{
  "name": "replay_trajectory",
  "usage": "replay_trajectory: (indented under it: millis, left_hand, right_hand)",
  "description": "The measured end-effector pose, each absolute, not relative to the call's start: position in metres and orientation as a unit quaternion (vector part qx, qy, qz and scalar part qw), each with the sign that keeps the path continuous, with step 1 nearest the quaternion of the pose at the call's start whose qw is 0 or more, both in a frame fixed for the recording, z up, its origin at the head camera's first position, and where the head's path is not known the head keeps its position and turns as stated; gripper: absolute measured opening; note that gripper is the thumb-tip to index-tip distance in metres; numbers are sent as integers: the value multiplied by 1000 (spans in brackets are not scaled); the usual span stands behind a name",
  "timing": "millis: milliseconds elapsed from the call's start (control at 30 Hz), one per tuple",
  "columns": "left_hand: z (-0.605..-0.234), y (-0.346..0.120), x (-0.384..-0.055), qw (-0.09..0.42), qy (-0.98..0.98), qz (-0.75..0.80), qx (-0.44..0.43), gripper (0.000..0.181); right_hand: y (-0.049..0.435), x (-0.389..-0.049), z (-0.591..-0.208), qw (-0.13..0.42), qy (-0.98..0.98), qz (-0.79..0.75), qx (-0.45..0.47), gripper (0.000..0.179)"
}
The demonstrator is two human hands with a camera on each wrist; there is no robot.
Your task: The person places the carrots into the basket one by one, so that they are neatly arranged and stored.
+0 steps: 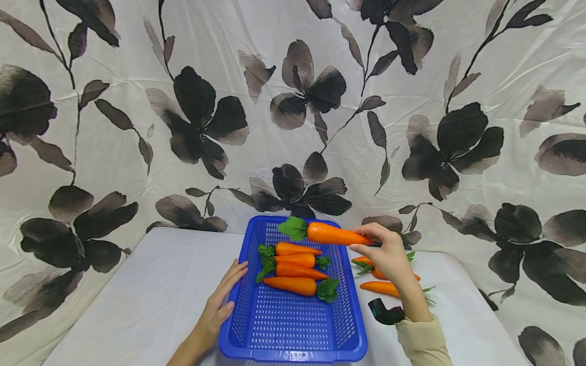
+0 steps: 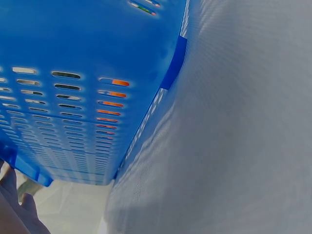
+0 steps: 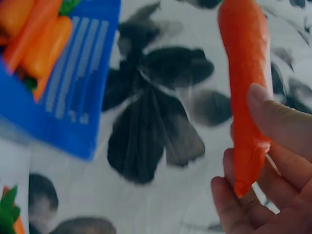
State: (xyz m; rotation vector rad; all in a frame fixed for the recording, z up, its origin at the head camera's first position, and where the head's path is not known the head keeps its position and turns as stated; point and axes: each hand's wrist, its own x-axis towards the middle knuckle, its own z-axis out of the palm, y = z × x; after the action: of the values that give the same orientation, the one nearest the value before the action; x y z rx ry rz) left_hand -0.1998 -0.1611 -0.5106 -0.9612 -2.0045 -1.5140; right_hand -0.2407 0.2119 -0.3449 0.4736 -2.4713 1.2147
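Observation:
My right hand (image 1: pixel 389 251) pinches an orange carrot (image 1: pixel 329 234) by its narrow tip, above the far right part of a blue basket (image 1: pixel 293 325). Its green leaf top points left. In the right wrist view, the thumb lies along the carrot (image 3: pixel 243 73) with the fingers behind it. Several more carrots (image 1: pixel 290 285) lie side by side across the basket's far half, their leafy ends facing either way. Against the left rim rests my left hand (image 1: pixel 215 305), its fingers extended. In the left wrist view, part of that hand (image 2: pixel 19 209) shows beside the basket's slotted wall (image 2: pixel 73 131).
To the right of the basket, a few loose carrots (image 1: pixel 380 288) lie on the white-covered table (image 1: pixel 151 305), partly hidden by my right forearm. A floral cloth (image 1: pixel 274 142) hangs behind the table. A black device (image 1: pixel 386 312) sits at my right wrist.

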Motion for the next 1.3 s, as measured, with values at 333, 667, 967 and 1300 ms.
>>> replay_trajectory:
  millis: [333,667,967,1300]
  left_hand:
    - [-515,-161,-205,250,-705,-545,-378,56]
    - [-513,-160,-203,242,-705,-552,-373,57]
    - [-512,-158,-201,243,-708,-549,-372,56]
    - [-513,-159,-202,248,-707,-546,-375,55]
  right_hand:
    - [158,-256,-357,79,-900,383,194,22]
    - [129,-266,-378,-16,-923,323,210,22]
    - [116,-265,-399,-45,-932,284,222,20]
    - [108,-265,-410,-81,-950,245,174,27]
